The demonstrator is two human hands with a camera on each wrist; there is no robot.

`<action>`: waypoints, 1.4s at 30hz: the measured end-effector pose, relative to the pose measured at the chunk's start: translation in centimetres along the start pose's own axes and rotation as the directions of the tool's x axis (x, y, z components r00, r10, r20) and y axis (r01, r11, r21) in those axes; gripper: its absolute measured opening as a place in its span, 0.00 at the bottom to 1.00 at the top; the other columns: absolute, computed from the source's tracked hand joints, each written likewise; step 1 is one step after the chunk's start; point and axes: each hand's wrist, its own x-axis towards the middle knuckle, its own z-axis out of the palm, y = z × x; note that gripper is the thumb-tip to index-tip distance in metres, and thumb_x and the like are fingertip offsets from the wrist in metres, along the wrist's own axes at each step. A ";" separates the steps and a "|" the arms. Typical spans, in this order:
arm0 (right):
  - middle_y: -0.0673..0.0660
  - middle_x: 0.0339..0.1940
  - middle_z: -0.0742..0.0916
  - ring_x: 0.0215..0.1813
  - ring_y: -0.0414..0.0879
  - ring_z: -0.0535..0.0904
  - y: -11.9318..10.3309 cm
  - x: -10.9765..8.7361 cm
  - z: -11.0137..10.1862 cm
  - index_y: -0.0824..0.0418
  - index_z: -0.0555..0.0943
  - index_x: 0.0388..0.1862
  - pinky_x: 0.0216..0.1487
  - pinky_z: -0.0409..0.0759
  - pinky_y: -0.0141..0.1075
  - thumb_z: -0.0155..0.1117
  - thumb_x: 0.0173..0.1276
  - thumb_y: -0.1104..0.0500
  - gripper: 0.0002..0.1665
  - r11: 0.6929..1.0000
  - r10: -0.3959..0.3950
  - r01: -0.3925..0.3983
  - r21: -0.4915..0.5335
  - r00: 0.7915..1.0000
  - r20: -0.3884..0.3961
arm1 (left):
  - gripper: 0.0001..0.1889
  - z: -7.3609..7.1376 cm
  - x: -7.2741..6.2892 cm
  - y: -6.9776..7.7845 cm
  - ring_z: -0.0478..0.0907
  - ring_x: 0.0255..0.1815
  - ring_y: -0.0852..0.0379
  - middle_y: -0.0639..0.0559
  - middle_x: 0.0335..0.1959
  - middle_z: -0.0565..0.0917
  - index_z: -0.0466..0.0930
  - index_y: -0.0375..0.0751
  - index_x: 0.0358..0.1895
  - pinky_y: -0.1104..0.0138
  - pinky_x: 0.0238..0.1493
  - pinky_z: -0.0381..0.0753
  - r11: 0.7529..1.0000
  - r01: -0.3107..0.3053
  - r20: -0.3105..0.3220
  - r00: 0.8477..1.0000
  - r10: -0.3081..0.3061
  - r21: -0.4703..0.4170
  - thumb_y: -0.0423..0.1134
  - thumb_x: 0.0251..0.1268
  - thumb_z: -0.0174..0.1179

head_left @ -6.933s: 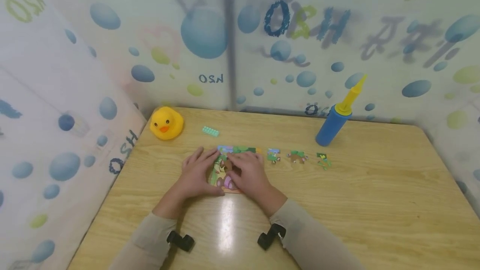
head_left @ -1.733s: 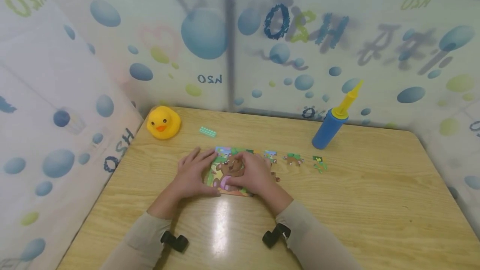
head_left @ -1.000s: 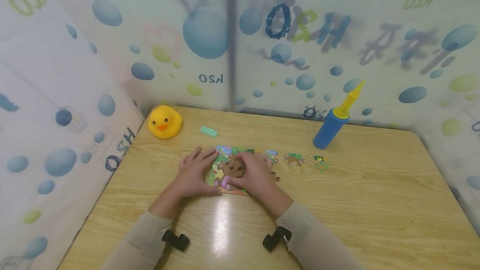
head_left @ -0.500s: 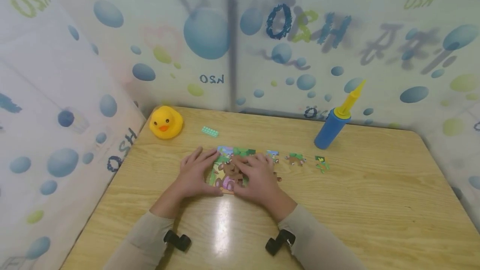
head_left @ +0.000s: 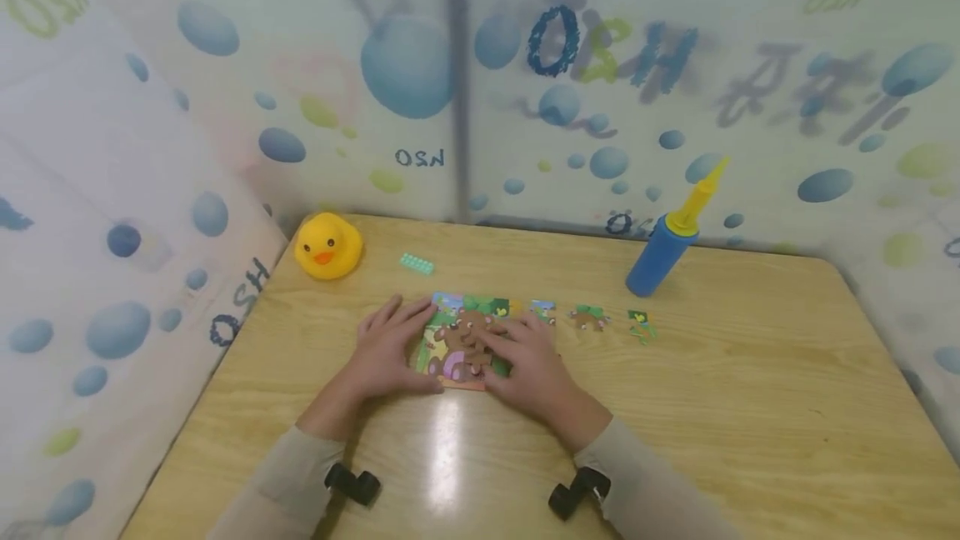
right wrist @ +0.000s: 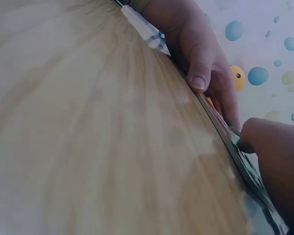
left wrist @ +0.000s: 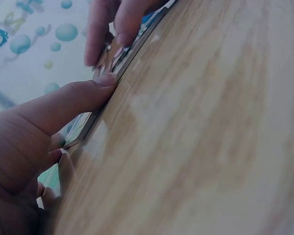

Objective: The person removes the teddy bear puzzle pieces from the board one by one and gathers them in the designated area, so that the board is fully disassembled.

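Note:
A jigsaw puzzle (head_left: 448, 336) with a brown bear picture lies flat on the wooden table. My left hand (head_left: 378, 354) spans its left side with fingers extended; the thumb rests at the front edge and the fingertips at the upper left corner. My right hand (head_left: 536, 369) is over its right part, thumb and fingers pinching a brown puzzle piece (head_left: 480, 348). In the left wrist view this brown piece (left wrist: 109, 58) appears slightly raised and tilted between those fingers. The hand covers the puzzle's right side.
Loose puzzle pieces lie to the right: one with blue sky (head_left: 543, 307), a brown and green one (head_left: 590, 317) and a green one (head_left: 640, 322). Behind are a yellow rubber duck (head_left: 328, 247), a mint toy brick (head_left: 417, 263) and a blue hand pump (head_left: 662, 257) near the wall.
The bear picture shows more brown than several seconds ago. My right hand has shifted slightly right, its fingers spread wider, uncovering more of the puzzle's top. The left hand stays in place.

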 end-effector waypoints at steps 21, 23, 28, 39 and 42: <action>0.60 0.63 0.88 0.66 0.62 0.83 6.4 -7.7 -7.0 0.59 0.89 0.61 0.69 0.68 0.56 0.79 0.63 0.61 0.26 0.999 0.019 -0.024 -0.031 0.992 -0.128 | 0.67 -0.4 0.2 0.4 0.41 0.86 0.31 0.51 0.86 0.60 0.64 0.48 0.84 0.34 0.76 0.42 1.000 0.011 0.026 1.000 -0.011 0.003 0.66 0.35 0.86; 0.61 0.64 0.88 0.67 0.63 0.82 6.9 -8.3 -7.6 0.60 0.89 0.62 0.69 0.67 0.56 0.79 0.63 0.63 0.26 0.999 0.033 -0.038 -0.038 0.991 -0.130 | 0.67 -0.4 0.3 0.4 0.41 0.86 0.31 0.52 0.86 0.59 0.64 0.49 0.84 0.34 0.76 0.41 1.000 0.011 0.028 1.000 -0.011 -0.001 0.66 0.35 0.85; 0.61 0.67 0.86 0.68 0.64 0.79 7.7 -9.7 -8.6 0.60 0.88 0.63 0.69 0.66 0.54 0.78 0.62 0.64 0.27 0.995 0.070 -0.079 -0.061 0.990 -0.126 | 0.67 -0.3 0.4 0.5 0.41 0.87 0.32 0.52 0.87 0.59 0.64 0.50 0.84 0.34 0.77 0.42 1.000 0.012 0.029 1.000 -0.012 0.001 0.67 0.35 0.85; 0.59 0.62 0.89 0.60 0.59 0.82 8.0 -10.4 -8.3 0.62 0.88 0.61 0.64 0.69 0.53 0.80 0.60 0.64 0.28 0.997 0.081 -0.081 0.008 0.991 -0.104 | 0.66 -0.4 0.2 0.5 0.42 0.86 0.30 0.50 0.86 0.61 0.65 0.47 0.84 0.33 0.76 0.42 1.000 0.011 0.017 1.000 -0.011 -0.011 0.63 0.35 0.86; 0.60 0.62 0.89 0.60 0.59 0.80 7.9 -10.3 -8.3 0.61 0.89 0.60 0.62 0.70 0.56 0.79 0.61 0.64 0.26 0.995 0.099 -0.099 0.009 0.990 -0.098 | 0.66 -0.4 0.1 0.5 0.41 0.86 0.31 0.50 0.86 0.61 0.65 0.47 0.84 0.33 0.76 0.42 1.000 0.018 0.020 1.000 -0.018 -0.006 0.63 0.36 0.86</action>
